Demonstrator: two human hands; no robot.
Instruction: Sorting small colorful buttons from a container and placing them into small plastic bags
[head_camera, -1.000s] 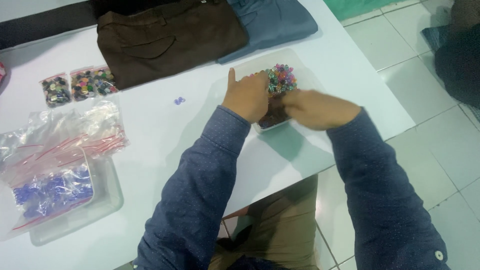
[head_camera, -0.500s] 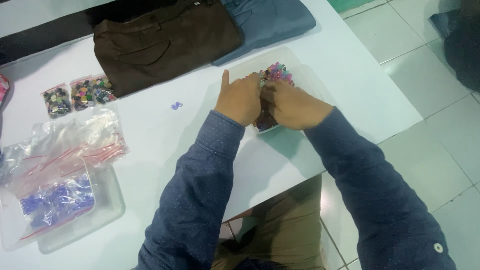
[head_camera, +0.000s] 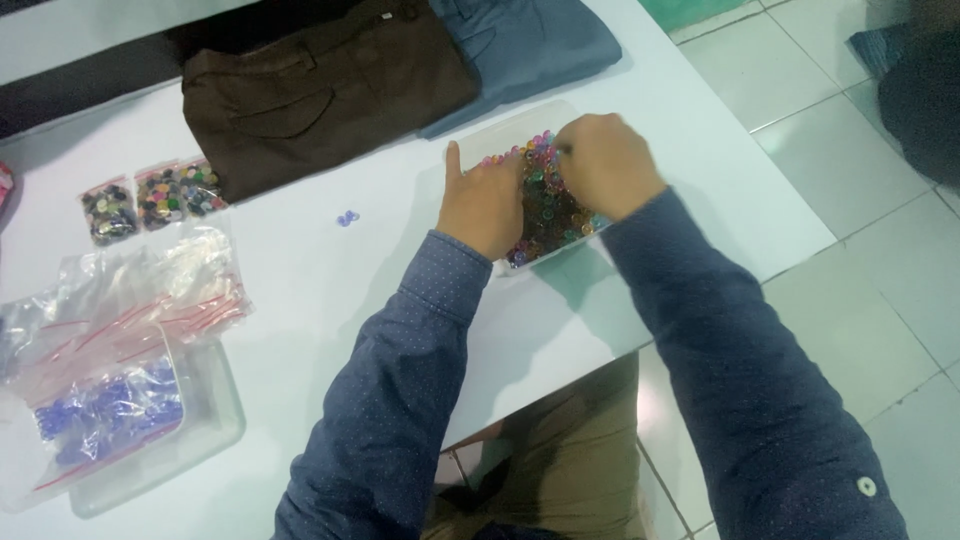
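A clear plastic tray (head_camera: 497, 128) full of small colourful buttons (head_camera: 548, 212) lies on the white table (head_camera: 330, 280) near its right edge. My left hand (head_camera: 484, 206) rests on the tray's left side, thumb stretched along the rim and fingers curled over the buttons. My right hand (head_camera: 605, 160) is bunched over the far end of the button pile with its fingertips down among them; whether it pinches a button is hidden. Both sleeves are dark blue with fine dots.
Folded brown trousers (head_camera: 320, 90) and folded blue trousers (head_camera: 525, 45) lie beyond the tray. Left are two small bags of mixed buttons (head_camera: 150, 198), a loose blue button (head_camera: 347, 217), empty zip bags (head_camera: 130, 300) and a bag of blue buttons (head_camera: 105, 412) in another clear tray (head_camera: 222, 420). Tiled floor (head_camera: 850, 260) is right.
My right hand has moved from the near right side of the tray up to its far end. My left hand has stayed on the tray's left side.
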